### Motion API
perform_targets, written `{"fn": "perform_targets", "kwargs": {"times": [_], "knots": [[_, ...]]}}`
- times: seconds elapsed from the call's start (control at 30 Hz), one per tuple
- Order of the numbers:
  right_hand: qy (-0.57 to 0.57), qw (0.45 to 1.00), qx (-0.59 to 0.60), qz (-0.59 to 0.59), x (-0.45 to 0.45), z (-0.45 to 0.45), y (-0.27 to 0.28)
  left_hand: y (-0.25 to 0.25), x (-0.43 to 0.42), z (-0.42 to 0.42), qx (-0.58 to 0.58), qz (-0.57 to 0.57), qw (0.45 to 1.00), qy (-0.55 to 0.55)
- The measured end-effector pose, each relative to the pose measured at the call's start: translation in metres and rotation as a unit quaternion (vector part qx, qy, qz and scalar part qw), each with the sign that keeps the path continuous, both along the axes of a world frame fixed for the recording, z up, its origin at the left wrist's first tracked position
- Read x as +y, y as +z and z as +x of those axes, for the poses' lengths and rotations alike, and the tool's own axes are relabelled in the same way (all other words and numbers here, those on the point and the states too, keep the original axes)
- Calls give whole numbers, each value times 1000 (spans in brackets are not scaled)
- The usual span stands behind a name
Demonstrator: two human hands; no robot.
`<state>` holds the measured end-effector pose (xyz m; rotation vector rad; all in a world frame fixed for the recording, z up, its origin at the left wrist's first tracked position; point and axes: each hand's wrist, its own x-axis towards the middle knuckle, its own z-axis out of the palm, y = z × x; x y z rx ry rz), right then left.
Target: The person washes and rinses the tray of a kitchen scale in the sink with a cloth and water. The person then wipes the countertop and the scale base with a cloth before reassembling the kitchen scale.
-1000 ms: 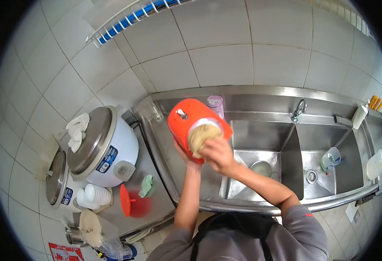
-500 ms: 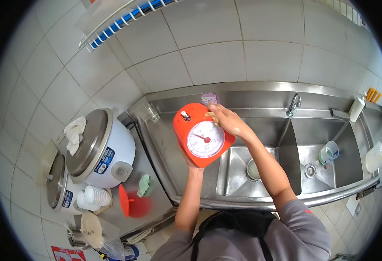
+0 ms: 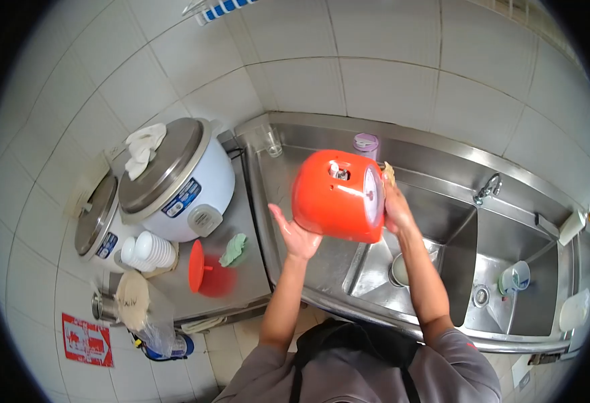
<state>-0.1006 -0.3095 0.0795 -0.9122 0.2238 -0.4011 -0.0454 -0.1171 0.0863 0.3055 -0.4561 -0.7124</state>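
Observation:
A red-orange kitchen scale (image 3: 328, 201) is held up over the left part of the steel sink unit, its white dial (image 3: 373, 195) turned to the right and a metal fitting showing in its casing. My left hand (image 3: 298, 235) supports the scale's lower left side, thumb spread away, other fingers partly hidden behind it. On the dial side, my right hand (image 3: 395, 205) lies against the scale's edge. A small yellowish piece, like a sponge (image 3: 389, 174), sticks out above its fingers.
Left are a large rice cooker (image 3: 211, 181), stacked white cups (image 3: 154, 250), a red disc with a peg (image 3: 197, 266) and a green cloth (image 3: 234, 250). A lilac-lidded container (image 3: 366, 143) stands behind the scale. One basin holds a bowl (image 3: 400, 270), the other a plastic cup (image 3: 514, 277).
The scale has been turned so its dial faces right instead of toward me. My right hand has moved from its top to the dial side; my left thumb now shows, spread out.

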Motion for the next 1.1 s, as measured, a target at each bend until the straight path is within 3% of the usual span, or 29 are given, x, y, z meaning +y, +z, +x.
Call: {"fn": "perform_targets", "kwargs": {"times": [0.03, 0.13, 0.27, 0.33, 0.4, 0.47, 0.5, 0.57, 0.6, 0.67, 0.77, 0.87, 0.93, 1.07, 1.1], "knots": [[35, 999, 23, -14, -3, 0, 7, 4, 9, -1, 5, -22, 998, -65], [60, 986, 42, -148, -3, 21, -5, -26, 23, 3, 34, -3, 998, -60], [11, 964, -3, -265, 1, 14, 25, -48, 28, -4, 85, 24, 993, 75], [51, 936, -104, -333, 10, -6, 48, -29, 30, -8, 65, 21, 988, 137], [88, 867, -230, -433, 22, -15, 53, -17, 27, -13, 63, 21, 978, 195], [-154, 759, -173, -608, 74, -10, 49, -13, 17, -15, 76, 29, 965, 248], [-236, 725, -180, -621, 85, -2, 35, -12, 11, -16, 78, 39, 952, 294], [-305, 667, -173, -658, 100, 3, 29, -11, 9, -21, 91, 38, 945, 311], [-255, 658, -187, -683, 114, 1, 26, -9, 10, -21, 96, 40, 942, 318], [-146, 640, -203, -727, 138, -14, 12, -33, 17, -10, -7, 7, 970, 242], [-72, 596, -279, -749, 137, -16, 5, -29, 23, -9, -16, -19, 970, 243], [-171, 576, -278, -750, 100, -6, 16, 1, 26, -16, 5, -42, 963, 267], [-218, 677, -185, -678, 85, -3, 30, 20, 19, -18, 72, -62, 947, 307], [-159, 746, -246, -598, 114, -9, 26, 31, 18, -11, 32, -18, 920, 391], [-106, 722, -248, -637, 117, -17, 17, 30, 20, -8, 2, -17, 929, 370]]}}
